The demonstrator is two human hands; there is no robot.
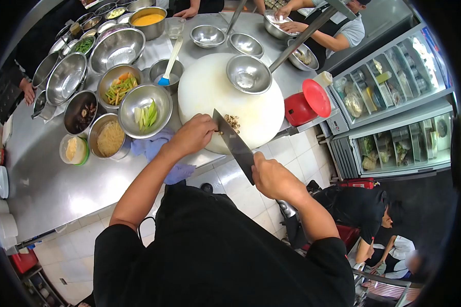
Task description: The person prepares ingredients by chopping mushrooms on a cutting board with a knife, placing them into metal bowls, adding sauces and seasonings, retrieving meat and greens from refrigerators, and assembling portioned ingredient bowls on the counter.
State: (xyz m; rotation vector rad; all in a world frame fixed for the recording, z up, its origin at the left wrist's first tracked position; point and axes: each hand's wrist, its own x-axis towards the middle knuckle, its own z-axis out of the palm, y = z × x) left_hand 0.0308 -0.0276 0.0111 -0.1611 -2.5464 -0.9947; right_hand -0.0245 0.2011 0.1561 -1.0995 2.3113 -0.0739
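My right hand (pixel 272 177) is wrapped round the handle of a broad dark cleaver (pixel 234 145). The blade slants across the near part of a thick round white cutting board (pixel 205 87). Just left of the blade, my left hand (pixel 197 134) is closed with its fingertips bunched on the board. A small brownish bit shows by those fingertips, but what they hold is mostly hidden. Right of the blade lies a little heap of chopped brown and pale pieces (pixel 233 122). At the board's far edge sits a steel bowl (pixel 249 74).
Left of the board stand steel bowls with sliced green stalks (pixel 146 116), mixed cut vegetables (pixel 122 87) and pale shreds (pixel 110 137). A blue cloth (pixel 156 146) hangs over the counter edge. A red container (pixel 298 108) is at right. Other people work across the counter and behind at right.
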